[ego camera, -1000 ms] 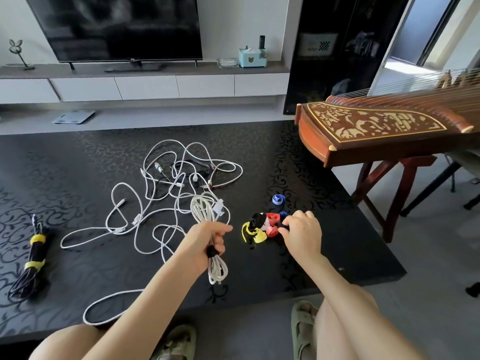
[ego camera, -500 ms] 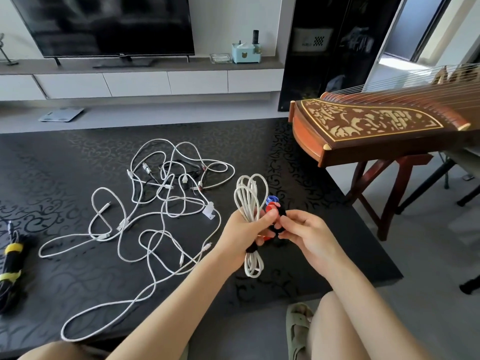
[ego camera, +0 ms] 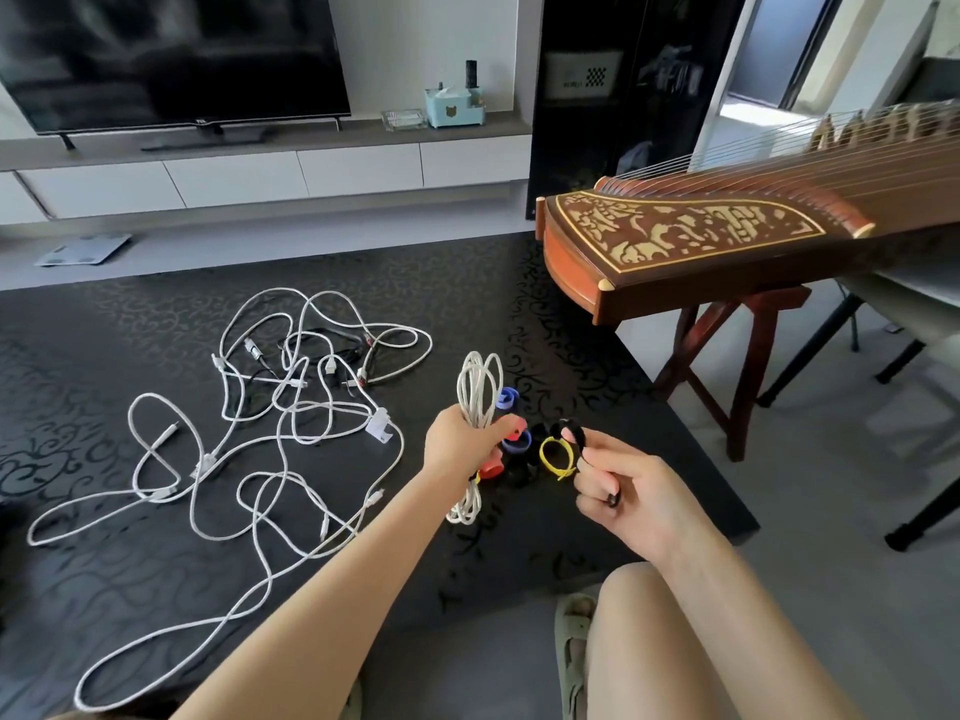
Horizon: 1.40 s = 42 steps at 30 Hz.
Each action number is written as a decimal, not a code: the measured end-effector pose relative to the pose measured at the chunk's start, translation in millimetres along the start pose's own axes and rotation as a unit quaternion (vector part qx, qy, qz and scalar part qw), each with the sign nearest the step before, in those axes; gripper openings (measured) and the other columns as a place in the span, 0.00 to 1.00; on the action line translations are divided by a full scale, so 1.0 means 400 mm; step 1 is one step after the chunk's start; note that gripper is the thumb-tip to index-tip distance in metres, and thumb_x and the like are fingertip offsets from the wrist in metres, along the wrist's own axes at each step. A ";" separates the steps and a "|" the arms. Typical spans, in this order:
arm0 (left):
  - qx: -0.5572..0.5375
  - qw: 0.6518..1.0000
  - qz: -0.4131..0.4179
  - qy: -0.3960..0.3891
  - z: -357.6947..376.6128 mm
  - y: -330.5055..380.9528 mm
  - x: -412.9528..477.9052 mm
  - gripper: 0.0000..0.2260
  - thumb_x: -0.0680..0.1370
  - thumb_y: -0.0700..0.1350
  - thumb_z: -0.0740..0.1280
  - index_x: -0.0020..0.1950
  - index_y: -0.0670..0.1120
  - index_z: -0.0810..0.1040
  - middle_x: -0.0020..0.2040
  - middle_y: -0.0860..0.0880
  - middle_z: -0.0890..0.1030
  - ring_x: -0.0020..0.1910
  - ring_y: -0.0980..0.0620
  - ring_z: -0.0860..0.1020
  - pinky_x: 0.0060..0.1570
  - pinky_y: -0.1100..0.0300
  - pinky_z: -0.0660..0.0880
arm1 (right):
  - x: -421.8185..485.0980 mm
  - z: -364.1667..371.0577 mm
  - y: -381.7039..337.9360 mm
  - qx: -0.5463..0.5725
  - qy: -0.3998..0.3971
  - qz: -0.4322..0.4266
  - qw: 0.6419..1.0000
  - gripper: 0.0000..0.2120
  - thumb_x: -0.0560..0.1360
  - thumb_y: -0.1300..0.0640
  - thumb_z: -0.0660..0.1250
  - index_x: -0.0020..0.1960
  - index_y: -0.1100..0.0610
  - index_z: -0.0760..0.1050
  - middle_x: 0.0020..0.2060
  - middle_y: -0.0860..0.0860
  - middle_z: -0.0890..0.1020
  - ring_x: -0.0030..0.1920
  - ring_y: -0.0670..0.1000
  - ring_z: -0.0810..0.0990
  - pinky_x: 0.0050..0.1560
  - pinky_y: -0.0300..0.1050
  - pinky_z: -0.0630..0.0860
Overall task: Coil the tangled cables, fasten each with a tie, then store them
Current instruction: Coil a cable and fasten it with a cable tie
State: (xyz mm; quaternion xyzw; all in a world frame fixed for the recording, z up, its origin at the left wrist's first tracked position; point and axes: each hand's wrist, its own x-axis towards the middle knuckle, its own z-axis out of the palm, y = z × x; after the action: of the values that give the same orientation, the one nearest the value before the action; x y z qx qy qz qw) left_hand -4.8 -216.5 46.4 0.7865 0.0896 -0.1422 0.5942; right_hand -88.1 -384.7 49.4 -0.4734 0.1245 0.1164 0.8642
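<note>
Two hands up: L hand (ego camera: 462,444) grips coiled white cable (ego camera: 475,392); R hand (ego camera: 628,485) pinches black tie (ego camera: 565,426). Colored ties (ego camera: 514,445) & tangled cables (ego camera: 378,426) lie on surface (ego camera: 104,356).

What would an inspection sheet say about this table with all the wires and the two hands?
Surface: black table with a swirly pattern.
Job's things: coiled white cable held above the table; blue tie, red tie and yellow tie by the hands.
Clutter: nothing seen.
Grippers: left hand grips the coiled white cable; right hand pinches a black tie.
Cables: tangled white cables spread on the table, black cables mixed in.
Surroundings: wooden zither on a stand to the right; television and tissue box behind.
</note>
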 end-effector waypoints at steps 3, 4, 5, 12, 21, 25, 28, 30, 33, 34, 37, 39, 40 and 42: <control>0.054 0.998 -0.016 -0.006 0.008 0.007 0.001 0.14 0.71 0.47 0.75 0.37 0.43 0.70 0.32 0.45 0.75 0.24 0.53 0.70 0.27 0.61 0.66 | -0.005 -0.004 0.012 -0.002 -0.011 0.000 1.000 0.15 0.77 0.64 0.58 0.51 0.55 0.83 0.23 0.47 0.61 0.25 0.44 0.58 0.25 0.37 0.58; 0.050 0.998 -0.027 -0.020 0.003 0.008 -0.003 0.14 0.71 0.45 0.75 0.37 0.42 0.70 0.32 0.45 0.75 0.25 0.52 0.71 0.26 0.61 0.65 | -0.006 -0.002 0.014 -0.007 -0.015 -0.003 1.000 0.16 0.78 0.64 0.57 0.53 0.54 0.83 0.23 0.47 0.61 0.25 0.44 0.58 0.25 0.37 0.57; 0.030 0.998 -0.044 -0.043 -0.003 0.011 -0.011 0.12 0.71 0.44 0.74 0.38 0.42 0.71 0.33 0.44 0.75 0.27 0.51 0.72 0.26 0.62 0.65 | -0.009 0.002 0.015 -0.015 -0.021 -0.007 1.000 0.16 0.79 0.64 0.57 0.54 0.54 0.83 0.23 0.46 0.60 0.25 0.44 0.57 0.25 0.37 0.57; -0.096 0.967 -0.126 -0.199 -0.072 0.017 -0.109 0.25 0.82 0.59 0.50 0.51 0.42 0.79 0.37 0.46 0.78 0.29 0.51 0.74 0.28 0.60 0.68 | -0.032 0.092 0.002 -0.058 -0.037 -0.064 0.996 0.14 0.79 0.65 0.58 0.57 0.57 0.80 0.22 0.45 0.64 0.24 0.43 0.58 0.25 0.37 0.57; 0.009 0.992 0.124 -0.023 -0.110 0.007 -0.234 0.13 0.80 0.53 0.58 0.43 0.53 0.80 0.35 0.51 0.82 0.29 0.52 0.77 0.30 0.61 0.69 | -0.070 0.233 0.041 -0.258 0.010 -0.190 0.947 0.14 0.77 0.64 0.65 0.48 0.45 0.81 0.30 0.40 0.81 0.29 0.37 0.77 0.29 0.28 0.70; -0.035 0.991 0.121 -0.039 -0.135 -0.005 -0.261 0.20 0.74 0.59 0.53 0.42 0.49 0.80 0.36 0.49 0.83 0.31 0.49 0.79 0.34 0.57 0.67 | -0.082 0.260 0.075 -0.301 0.030 -0.236 0.923 0.14 0.78 0.64 0.63 0.50 0.46 0.81 0.41 0.42 0.85 0.44 0.43 0.83 0.44 0.34 0.77; -0.040 0.991 0.125 -0.029 -0.144 -0.015 -0.273 0.26 0.78 0.61 0.48 0.41 0.52 0.82 0.36 0.48 0.84 0.32 0.50 0.80 0.34 0.59 0.67 | -0.095 0.278 0.094 -0.339 0.046 -0.275 0.898 0.12 0.78 0.65 0.63 0.53 0.52 0.81 0.32 0.40 0.83 0.36 0.41 0.82 0.35 0.29 0.74; -0.061 0.988 0.141 -0.024 -0.148 -0.019 -0.284 0.25 0.78 0.59 0.47 0.39 0.54 0.82 0.35 0.48 0.83 0.33 0.50 0.80 0.34 0.58 0.68 | -0.107 0.291 0.101 -0.353 0.064 -0.303 0.883 0.12 0.77 0.65 0.63 0.50 0.51 0.81 0.28 0.41 0.81 0.31 0.42 0.81 0.31 0.29 0.73; -0.079 0.983 0.165 -0.015 -0.146 -0.009 -0.303 0.19 0.74 0.55 0.52 0.36 0.55 0.81 0.32 0.51 0.82 0.31 0.54 0.79 0.32 0.60 0.70 | -0.120 0.305 0.108 -0.362 0.103 -0.337 0.863 0.10 0.77 0.66 0.64 0.49 0.53 0.80 0.28 0.44 0.81 0.31 0.45 0.81 0.33 0.40 0.78; -0.083 0.982 0.169 -0.015 -0.145 -0.004 -0.309 0.18 0.73 0.56 0.53 0.34 0.55 0.81 0.30 0.53 0.81 0.30 0.57 0.78 0.30 0.62 0.70 | -0.122 0.310 0.110 -0.367 0.111 -0.341 0.858 0.09 0.77 0.64 0.64 0.49 0.54 0.80 0.32 0.46 0.82 0.35 0.47 0.82 0.36 0.47 0.80; -0.070 0.979 0.189 -0.017 -0.144 0.005 -0.323 0.19 0.78 0.59 0.55 0.33 0.57 0.79 0.28 0.57 0.77 0.27 0.61 0.74 0.29 0.64 0.68 | -0.134 0.324 0.120 -0.386 0.131 -0.371 0.834 0.06 0.77 0.62 0.66 0.50 0.53 0.79 0.38 0.45 0.83 0.40 0.47 0.83 0.42 0.54 0.80; -0.084 0.977 0.195 0.004 -0.149 0.004 -0.328 0.20 0.81 0.55 0.57 0.32 0.56 0.79 0.26 0.57 0.73 0.26 0.59 0.71 0.29 0.62 0.67 | -0.147 0.332 0.128 -0.424 0.136 -0.415 0.793 0.08 0.76 0.61 0.68 0.52 0.51 0.78 0.36 0.40 0.82 0.39 0.43 0.82 0.40 0.51 0.80; -0.101 0.977 0.189 0.012 -0.153 0.004 -0.330 0.19 0.81 0.53 0.59 0.32 0.55 0.79 0.26 0.55 0.73 0.27 0.57 0.70 0.29 0.61 0.66 | -0.154 0.333 0.131 -0.448 0.132 -0.433 0.771 0.11 0.75 0.61 0.69 0.56 0.51 0.77 0.35 0.39 0.81 0.38 0.42 0.82 0.40 0.47 0.80; -0.134 0.975 0.175 0.019 -0.160 0.011 -0.332 0.16 0.81 0.51 0.60 0.37 0.52 0.82 0.30 0.48 0.75 0.30 0.53 0.71 0.30 0.59 0.67 | -0.170 0.324 0.137 -0.470 0.106 -0.449 0.753 0.20 0.74 0.61 0.70 0.65 0.53 0.72 0.36 0.36 0.80 0.40 0.41 0.81 0.40 0.38 0.79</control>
State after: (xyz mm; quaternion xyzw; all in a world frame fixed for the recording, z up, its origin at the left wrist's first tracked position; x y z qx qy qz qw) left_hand -121.4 -152.6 110.3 0.7061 -0.0199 -0.0073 0.7078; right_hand -156.0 -252.1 95.9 -0.8309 -0.0819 -0.2915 0.4669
